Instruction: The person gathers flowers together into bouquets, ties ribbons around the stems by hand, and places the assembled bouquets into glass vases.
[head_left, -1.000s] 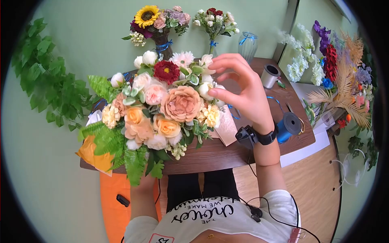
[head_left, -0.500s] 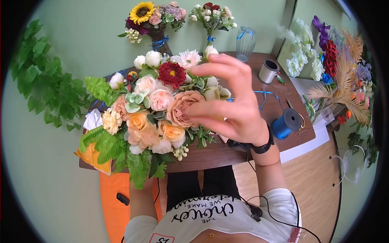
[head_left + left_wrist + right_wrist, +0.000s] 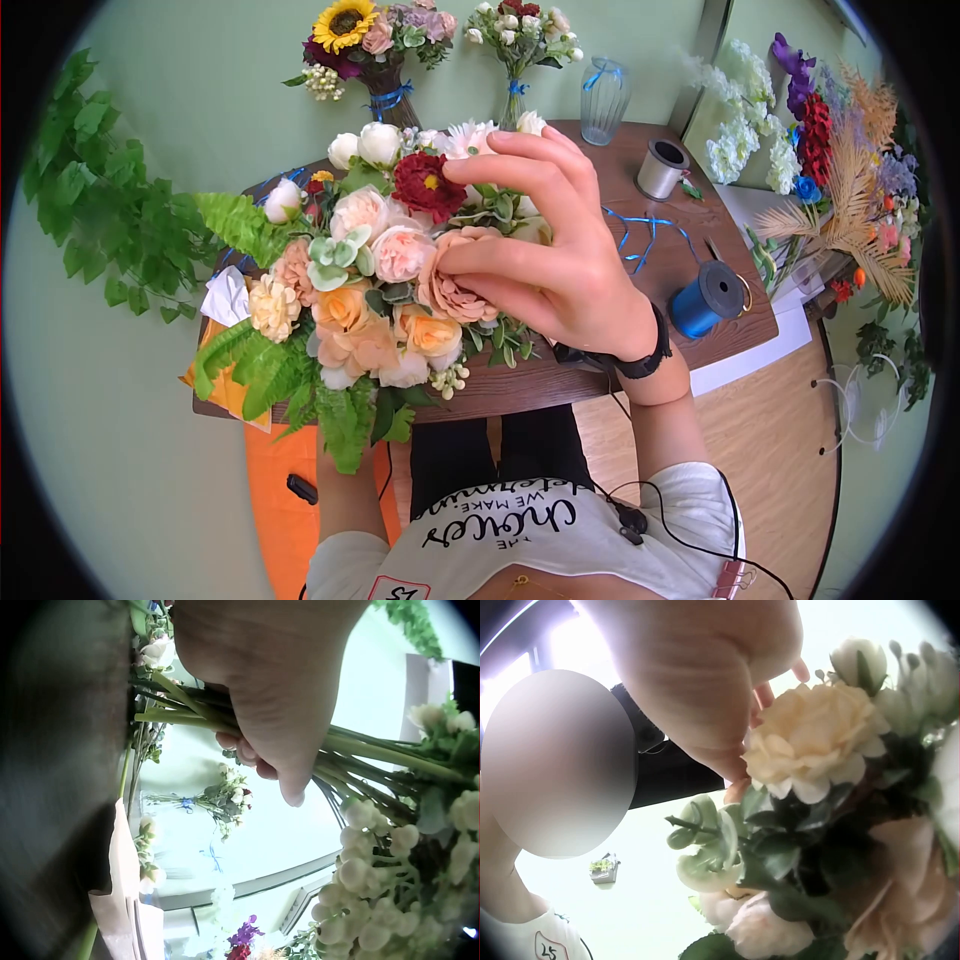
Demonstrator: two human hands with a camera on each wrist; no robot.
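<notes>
Presently, the table [image 3: 640,290] lies beneath the bouquet [image 3: 370,270], which is held above its near side. The left hand [image 3: 270,690] grips the stems [image 3: 367,752], fingers wrapped round. The right hand [image 3: 560,255], fingers spread, stands over the peach rose [image 3: 445,290] and red flower [image 3: 430,187]; whether it pinches either cannot be told. Risks, as judged: a slackened left grip could let stems slide; a hard right-hand push could dislodge blooms.

Peach, cream and dark red bouquet [image 3: 370,290]; brown wood-grain table [image 3: 515,385].

right hand [image 3: 580,265] moved inward, over peach bloom [image 3: 456,299]
</notes>
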